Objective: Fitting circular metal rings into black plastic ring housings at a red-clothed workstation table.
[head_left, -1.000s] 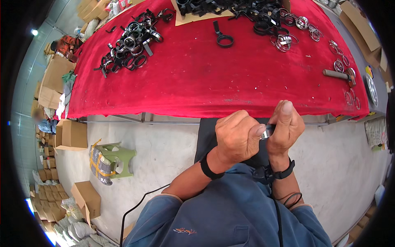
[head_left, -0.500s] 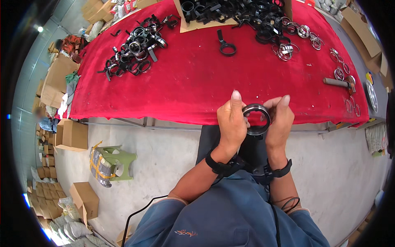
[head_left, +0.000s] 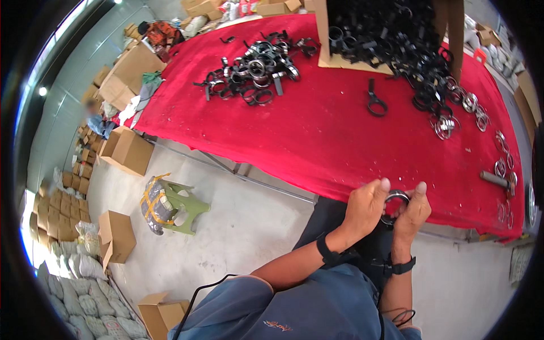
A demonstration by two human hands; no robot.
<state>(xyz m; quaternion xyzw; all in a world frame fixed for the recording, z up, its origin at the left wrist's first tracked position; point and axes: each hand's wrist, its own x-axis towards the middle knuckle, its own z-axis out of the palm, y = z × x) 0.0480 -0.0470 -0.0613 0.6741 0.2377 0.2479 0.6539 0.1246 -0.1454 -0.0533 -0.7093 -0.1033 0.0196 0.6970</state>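
My left hand [head_left: 364, 211] and my right hand [head_left: 413, 212] grip a round black ring with a shiny metal band [head_left: 398, 193] from its two sides. Both thumbs point up, and fingers curl round the rim, hiding parts of it. The ring is held just over the near edge of the red-covered table [head_left: 317, 136]. Beyond my hands a black ring with a straight handle-like strap [head_left: 376, 105] lies alone on the cloth. To its right is a small stack of shiny metal rings [head_left: 445, 128].
A cardboard box [head_left: 323, 34] full of black rings spills onto the table's far side. A heap of black and silver rings [head_left: 255, 69] lies left. A hammer [head_left: 496, 179] and loose metal rings [head_left: 501, 168] line the right edge. A green stool [head_left: 190, 209] stands on the floor.
The view has swung left, so the table and my hands appear farther right and lower. Both hands still hold the ring, with the right fingers now closer round it.
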